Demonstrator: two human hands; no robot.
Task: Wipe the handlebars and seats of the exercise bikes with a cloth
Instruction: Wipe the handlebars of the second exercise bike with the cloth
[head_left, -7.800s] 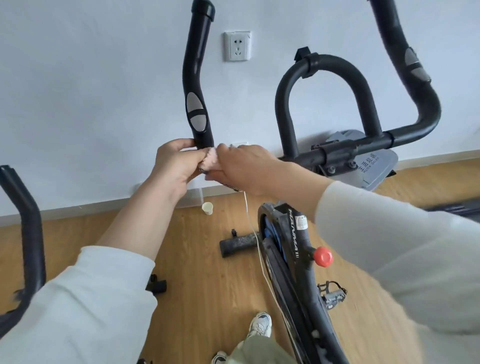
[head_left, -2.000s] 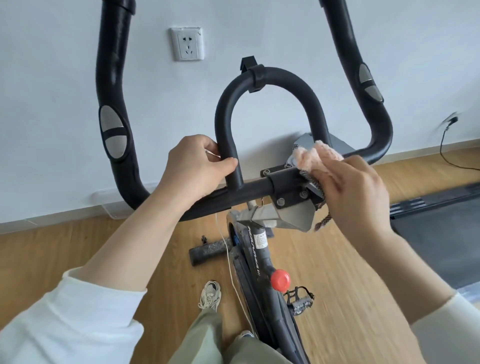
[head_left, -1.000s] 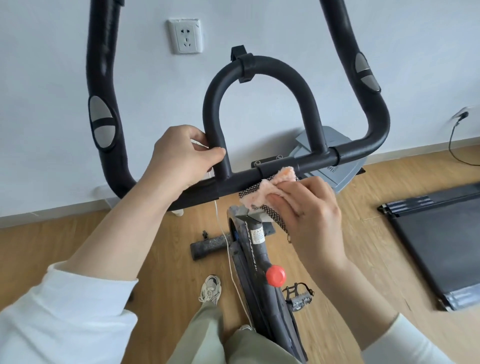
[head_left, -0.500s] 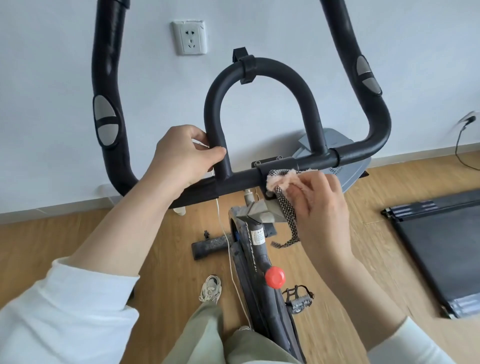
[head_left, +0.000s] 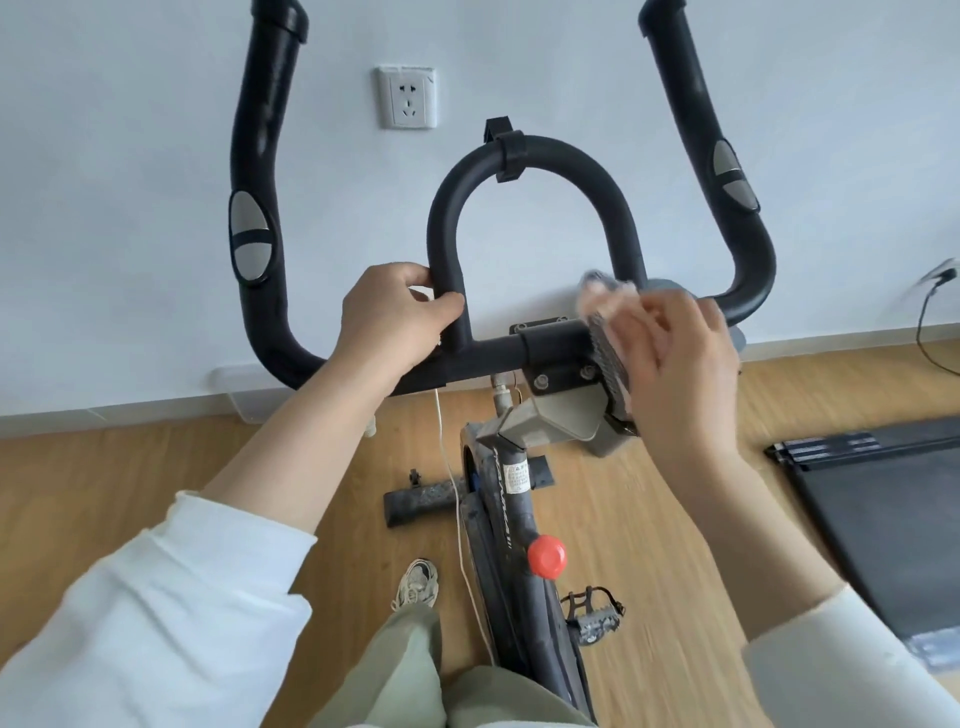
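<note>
A black exercise bike handlebar (head_left: 530, 166) fills the upper view, with an inner loop and two outer horns carrying grey sensor pads. My left hand (head_left: 395, 317) grips the crossbar at the foot of the loop's left leg, thumb wrapped round the leg. My right hand (head_left: 675, 358) holds a pink cloth (head_left: 605, 301) with a dark checked underside against the crossbar clamp, right of the centre. The cloth is blurred by motion. No seat is in view.
The bike's frame (head_left: 514, 499) with a red knob (head_left: 546, 556) runs down between my legs. A dark treadmill deck (head_left: 883, 499) lies on the wooden floor at right. A wall socket (head_left: 408, 104) sits behind the bars, and a white cord (head_left: 457, 499) hangs from the crossbar.
My right hand has lifted the cloth from under the crossbar clamp up to its right side. My left hand has kept its grip at the loop's base.
</note>
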